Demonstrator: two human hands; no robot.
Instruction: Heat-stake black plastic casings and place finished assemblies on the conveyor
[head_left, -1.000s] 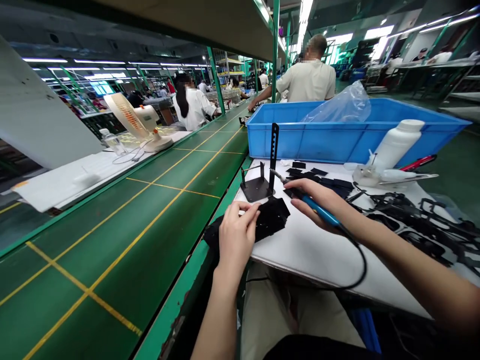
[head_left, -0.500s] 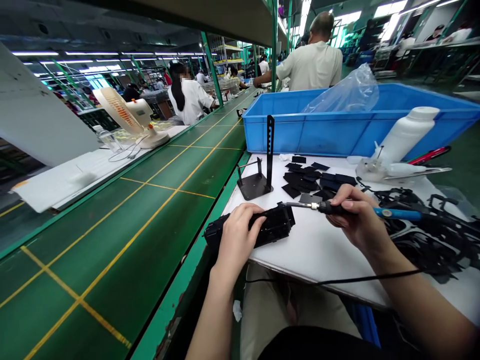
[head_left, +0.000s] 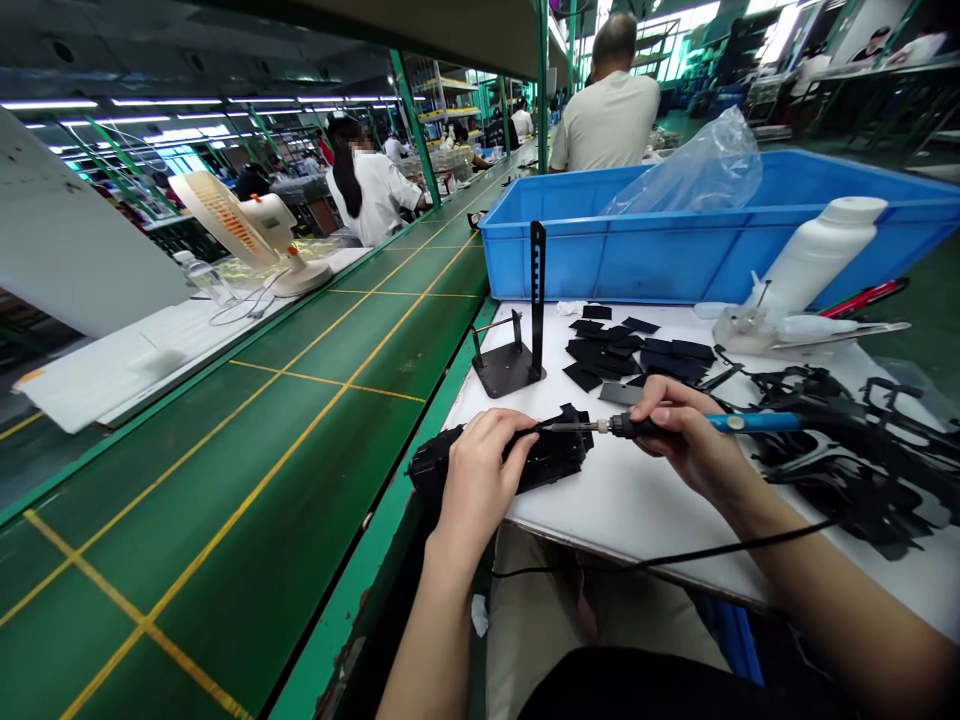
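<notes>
My left hand (head_left: 484,465) is closed around a long black plastic housing (head_left: 555,460), which lies tilted at the near left edge of the white table. In my right hand (head_left: 679,425) is a soldering iron (head_left: 750,423) with a blue and black handle, its metal tip pointing left. That tip is over the top of the housing, close to my left fingertips; whether it touches the plastic I cannot tell. A black cable (head_left: 675,560) hangs below my right forearm. Beyond the housing stands a black metal stand (head_left: 510,368) with an upright slotted bar.
Thin black rectangular pieces (head_left: 607,350) are scattered past my right hand. Black plastic frames (head_left: 847,450) are heaped on the right. A blue bin (head_left: 600,250) and a white bottle (head_left: 832,250) stand behind. A green conveyor belt (head_left: 300,430) runs along the left. Two co-workers sit further off.
The soldering iron has moved left with my right hand, its tip now further over the housing near my left fingers. My left hand keeps its hold. The camera view has shifted slightly.
</notes>
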